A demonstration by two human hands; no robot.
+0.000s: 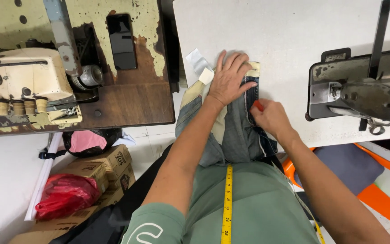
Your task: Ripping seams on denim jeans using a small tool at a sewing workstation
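A pair of blue jeans [238,135] lies turned inside out at the near edge of the white table [290,31], its waistband with pale pocket lining up on the table. My left hand [231,77] presses flat on the waistband, fingers spread. My right hand [269,116] is closed around a small red tool [258,106], whose tip touches the dark seam of the jeans. A yellow tape measure [227,203] hangs down my green shirt.
A grey sewing machine [362,90] stands on the table to the right. Another cream machine [28,79] sits on a worn wooden table at left, with a black phone [122,40]. Cardboard boxes [104,167] and a red bag [64,194] are on the floor.
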